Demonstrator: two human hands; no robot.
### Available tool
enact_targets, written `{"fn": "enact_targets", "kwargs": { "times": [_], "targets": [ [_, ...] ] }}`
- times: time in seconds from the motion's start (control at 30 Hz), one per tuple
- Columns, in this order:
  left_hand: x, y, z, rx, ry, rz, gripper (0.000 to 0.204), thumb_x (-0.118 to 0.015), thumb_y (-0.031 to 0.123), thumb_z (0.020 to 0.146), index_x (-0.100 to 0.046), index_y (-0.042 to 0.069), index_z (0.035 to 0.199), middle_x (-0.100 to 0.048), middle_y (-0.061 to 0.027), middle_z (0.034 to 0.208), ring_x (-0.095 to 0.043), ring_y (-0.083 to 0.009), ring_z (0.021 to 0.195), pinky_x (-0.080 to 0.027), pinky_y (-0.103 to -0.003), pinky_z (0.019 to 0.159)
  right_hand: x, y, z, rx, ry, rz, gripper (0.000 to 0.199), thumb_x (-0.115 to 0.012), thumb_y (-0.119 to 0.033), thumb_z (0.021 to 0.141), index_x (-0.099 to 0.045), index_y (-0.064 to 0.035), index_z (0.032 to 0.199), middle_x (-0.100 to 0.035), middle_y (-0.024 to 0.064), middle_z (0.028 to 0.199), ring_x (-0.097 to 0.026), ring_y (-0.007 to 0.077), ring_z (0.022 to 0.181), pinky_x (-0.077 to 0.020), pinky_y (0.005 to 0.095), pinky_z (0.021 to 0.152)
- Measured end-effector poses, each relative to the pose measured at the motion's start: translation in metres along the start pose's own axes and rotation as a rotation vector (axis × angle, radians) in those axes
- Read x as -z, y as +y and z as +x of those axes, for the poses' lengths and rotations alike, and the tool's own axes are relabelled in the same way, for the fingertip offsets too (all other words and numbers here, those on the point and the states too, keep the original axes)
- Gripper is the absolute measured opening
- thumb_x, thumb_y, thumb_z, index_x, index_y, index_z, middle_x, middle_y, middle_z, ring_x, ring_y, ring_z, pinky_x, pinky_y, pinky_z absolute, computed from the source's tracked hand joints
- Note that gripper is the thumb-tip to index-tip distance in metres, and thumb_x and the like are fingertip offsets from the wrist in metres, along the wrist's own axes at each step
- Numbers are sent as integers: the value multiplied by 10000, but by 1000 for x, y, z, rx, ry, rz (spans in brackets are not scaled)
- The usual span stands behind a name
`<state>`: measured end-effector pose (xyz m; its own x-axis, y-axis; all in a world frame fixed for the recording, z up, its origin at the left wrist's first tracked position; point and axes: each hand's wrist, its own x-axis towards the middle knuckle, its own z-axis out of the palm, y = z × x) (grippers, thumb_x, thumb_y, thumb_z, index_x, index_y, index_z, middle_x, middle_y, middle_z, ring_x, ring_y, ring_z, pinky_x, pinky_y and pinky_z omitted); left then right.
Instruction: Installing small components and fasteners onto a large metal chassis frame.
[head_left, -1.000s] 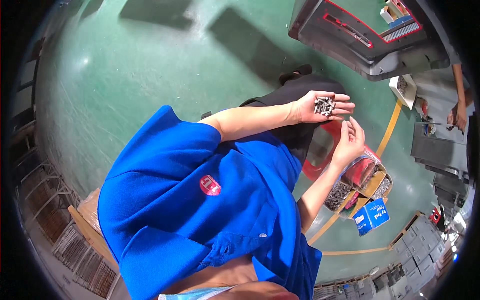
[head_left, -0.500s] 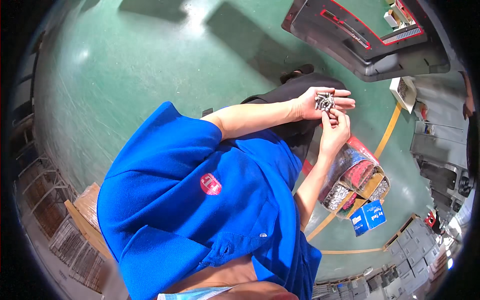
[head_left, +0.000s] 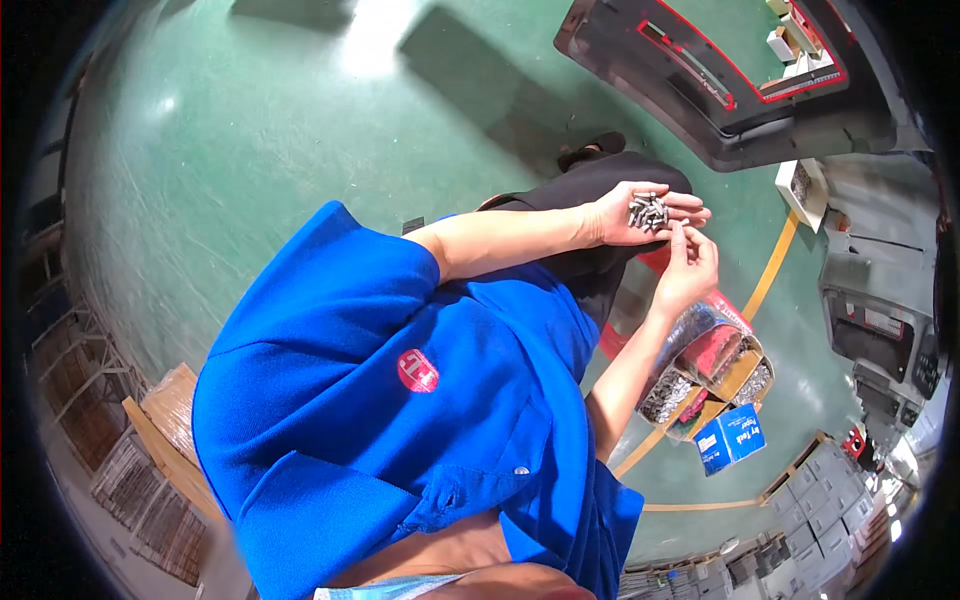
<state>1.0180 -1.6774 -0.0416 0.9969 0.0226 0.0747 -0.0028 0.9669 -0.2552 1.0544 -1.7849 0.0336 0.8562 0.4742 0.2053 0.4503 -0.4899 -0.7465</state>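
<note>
My left hand (head_left: 613,219) is held palm up, its fingers stretched out. A small heap of short, grey, rod-shaped metal fasteners (head_left: 647,212) rests in its palm. Just below those fingers my right hand (head_left: 690,272) is closed in a pinch, thumb and forefinger at the edge of the left palm. A tiny pale piece, seemingly one more fastener (head_left: 684,223), shows at its fingertips. Both hands are over my dark trousers (head_left: 560,192).
Below my right forearm stands a divided box (head_left: 738,374) holding metal parts and red pieces, with a blue carton (head_left: 731,440) beside it. A dark panel with red edging (head_left: 722,135) spans the upper right, near a white bin (head_left: 815,200). A yellow line (head_left: 772,265) crosses the green floor.
My right hand has shifted a little right and down, away from the heap toward the left fingertips. The left hand has stayed nearly in place under the fasteners.
</note>
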Motion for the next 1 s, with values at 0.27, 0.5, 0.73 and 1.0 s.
{"fn": "enact_targets", "kwargs": {
  "times": [0.27,0.5,0.73,1.0],
  "targets": [
    [-7,-6,-2,-11,26,3,427,-369,158,916,-429,-36,1292,-434,-202,1333,-453,-319,1208,-378,-440,1015,-1,-18,-1,99,-22,21,253,-741,-45,717,-670,-36,960,-596,40,871,-569,112,681,-462,235,587],
    [13,-9,5,-21,-30,192,419,-380,182,925,-447,-10,1291,-473,-201,1306,-475,-283,1195,-368,-394,1026,-20,-18,-5,256,-149,-94,306,-769,-78,671,-663,-39,955,-590,71,936,-588,215,893,-485,330,769],
    [2,-9,3,43,44,55,442,-372,199,945,-394,-40,1316,-414,-211,1358,-423,-294,1248,-320,-405,1067,-11,0,-5,202,-59,-44,149,-686,12,742,-653,-22,883,-593,64,926,-610,153,782,-519,258,626],
    [11,-8,6,62,-18,-53,489,-378,292,957,-398,-49,1306,-417,-212,1355,-478,-308,1193,-366,-407,1040,2,-4,3,104,28,-21,120,-692,-31,756,-654,-26,870,-588,57,908,-614,152,725,-508,261,623]
  ]
}}
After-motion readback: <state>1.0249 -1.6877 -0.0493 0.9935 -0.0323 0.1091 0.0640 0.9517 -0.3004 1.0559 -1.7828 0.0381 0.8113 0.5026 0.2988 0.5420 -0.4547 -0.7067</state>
